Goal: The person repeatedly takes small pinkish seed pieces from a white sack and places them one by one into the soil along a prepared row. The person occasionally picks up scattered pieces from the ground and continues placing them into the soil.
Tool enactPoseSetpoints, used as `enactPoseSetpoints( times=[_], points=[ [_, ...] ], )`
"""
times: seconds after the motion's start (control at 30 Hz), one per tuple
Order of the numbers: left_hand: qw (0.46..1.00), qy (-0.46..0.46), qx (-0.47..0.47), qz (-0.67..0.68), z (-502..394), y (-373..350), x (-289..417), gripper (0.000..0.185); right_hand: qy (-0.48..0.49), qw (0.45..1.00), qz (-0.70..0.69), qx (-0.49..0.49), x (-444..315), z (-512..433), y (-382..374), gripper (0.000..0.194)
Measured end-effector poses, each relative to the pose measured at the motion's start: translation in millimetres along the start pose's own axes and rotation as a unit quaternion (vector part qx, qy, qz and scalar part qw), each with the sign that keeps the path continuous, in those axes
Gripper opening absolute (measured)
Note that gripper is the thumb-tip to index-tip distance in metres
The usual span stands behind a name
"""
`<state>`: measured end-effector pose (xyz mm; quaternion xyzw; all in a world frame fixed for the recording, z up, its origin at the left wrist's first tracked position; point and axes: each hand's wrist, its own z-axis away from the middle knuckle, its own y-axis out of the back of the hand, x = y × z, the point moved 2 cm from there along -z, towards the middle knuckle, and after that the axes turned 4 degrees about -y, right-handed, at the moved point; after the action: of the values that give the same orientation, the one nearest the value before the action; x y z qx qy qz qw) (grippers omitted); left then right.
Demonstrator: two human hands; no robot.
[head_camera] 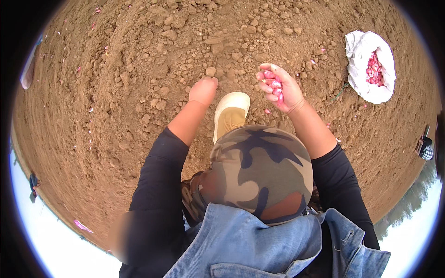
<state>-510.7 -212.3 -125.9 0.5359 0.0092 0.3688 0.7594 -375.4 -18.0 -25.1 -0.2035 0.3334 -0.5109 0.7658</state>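
Observation:
My right hand, palm turned up, cradles several pink-skinned garlic cloves in its curled fingers. Just left of my shoe, my left hand is low over the loose brown soil. Its back faces me and its fingers are bunched downward, so whatever may be between the fingertips is hidden. One pink clove lies on the ground below my right hand.
A white sack with its mouth rolled open stands at the right, holding many pink cloves. My tan shoe is planted between my hands. Scattered cloves dot the cloddy field. Two people, one far left, one far right, are distant.

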Motion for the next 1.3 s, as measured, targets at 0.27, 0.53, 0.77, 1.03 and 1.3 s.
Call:
enactPoseSetpoints(
  times=[0.27,0.53,0.77,1.03,1.3],
  points=[
    [1.000,0.027,0.003,0.009,-0.7,2.5,-7.5,0.017,0.006,0.998,0.063,0.021,-1.1,4.4,3.9,0.029],
    [0.993,0.017,-0.100,-0.051,-13.6,-4.0,-0.6,0.013,0.009,0.995,0.092,0.044,1.4,3.9,-1.7,0.028],
    [0.999,0.018,-0.036,-0.001,-6.0,-23.1,-19.9,0.013,0.005,0.996,0.083,0.037,2.7,1.3,-8.4,0.027],
    [0.988,0.104,-0.107,0.034,-20.6,-19.2,-14.3,0.010,0.010,0.998,0.045,0.046,5.0,-8.6,-12.0,0.026],
    [0.992,0.082,-0.089,-0.045,-19.2,-17.6,5.4,0.012,0.017,0.999,0.024,0.035,8.8,-24.3,-19.4,0.028]
  ],
)
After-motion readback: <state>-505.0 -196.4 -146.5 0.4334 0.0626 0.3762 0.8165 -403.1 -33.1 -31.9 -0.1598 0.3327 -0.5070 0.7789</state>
